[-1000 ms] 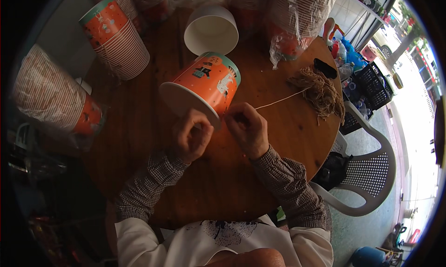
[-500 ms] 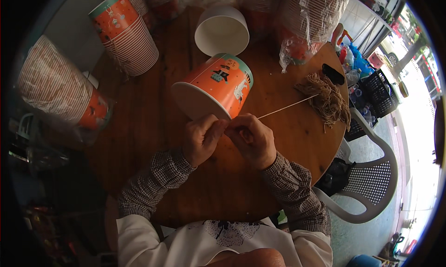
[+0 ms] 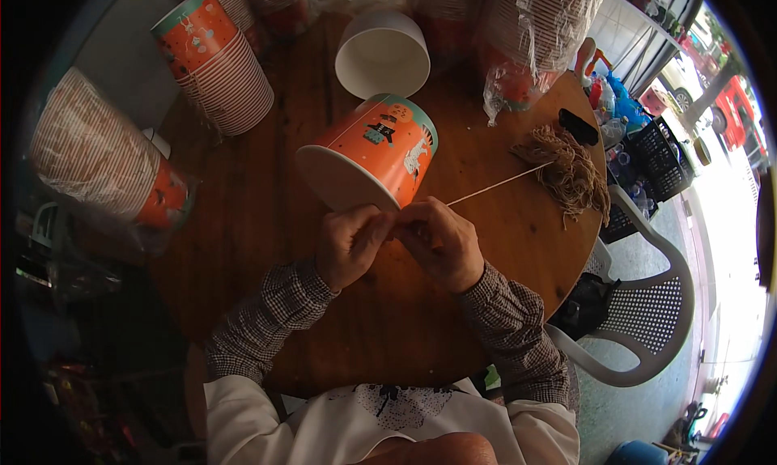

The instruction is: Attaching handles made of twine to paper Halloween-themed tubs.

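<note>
- Orange-and-green printed paper tub (image 3: 380, 145): tilted on the round brown wooden table (image 3: 344, 343), white round end facing the hands.
- Right hand (image 3: 443, 246): fingertips pinched on the thin tan string (image 3: 502, 183), which runs straight to the tangled tan string heap (image 3: 566, 174).
- Left hand (image 3: 350, 245): thumb and fingers together, close against the right fingertips; anything between them is hidden.
- Risk: a snag in the heap could jerk the string from the pinch.
- Risk: knuckle pressure on the tub's near rim could roll it; contact there cannot be confirmed.
</note>
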Demonstrator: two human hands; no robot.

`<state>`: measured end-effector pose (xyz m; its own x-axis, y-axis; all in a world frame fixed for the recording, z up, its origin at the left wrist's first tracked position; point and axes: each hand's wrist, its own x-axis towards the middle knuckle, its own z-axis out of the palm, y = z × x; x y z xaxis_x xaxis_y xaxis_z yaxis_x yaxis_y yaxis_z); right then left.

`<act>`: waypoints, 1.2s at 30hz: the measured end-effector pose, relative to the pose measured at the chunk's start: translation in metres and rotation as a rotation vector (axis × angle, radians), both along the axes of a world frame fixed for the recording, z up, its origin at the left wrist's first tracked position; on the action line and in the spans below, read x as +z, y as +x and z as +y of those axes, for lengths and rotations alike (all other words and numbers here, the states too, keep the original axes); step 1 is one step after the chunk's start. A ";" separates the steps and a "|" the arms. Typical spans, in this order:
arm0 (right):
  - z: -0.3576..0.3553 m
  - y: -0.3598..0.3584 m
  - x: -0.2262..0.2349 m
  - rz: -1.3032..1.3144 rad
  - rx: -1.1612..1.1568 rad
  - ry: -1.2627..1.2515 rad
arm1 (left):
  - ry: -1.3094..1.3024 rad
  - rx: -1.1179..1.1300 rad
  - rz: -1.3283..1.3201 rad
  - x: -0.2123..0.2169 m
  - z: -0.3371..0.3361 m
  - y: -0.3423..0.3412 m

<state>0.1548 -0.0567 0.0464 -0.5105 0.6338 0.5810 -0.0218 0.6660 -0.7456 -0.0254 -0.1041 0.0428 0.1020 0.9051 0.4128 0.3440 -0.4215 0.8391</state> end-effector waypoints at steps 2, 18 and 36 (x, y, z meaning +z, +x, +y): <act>0.001 0.001 0.001 -0.003 -0.005 0.004 | 0.008 0.031 0.007 0.004 -0.002 0.005; 0.003 0.014 0.012 -0.006 -0.126 -0.048 | -0.007 -0.016 -0.214 0.006 -0.005 0.019; 0.000 0.011 0.012 0.009 -0.142 -0.085 | 0.241 0.092 -0.003 0.002 -0.001 0.012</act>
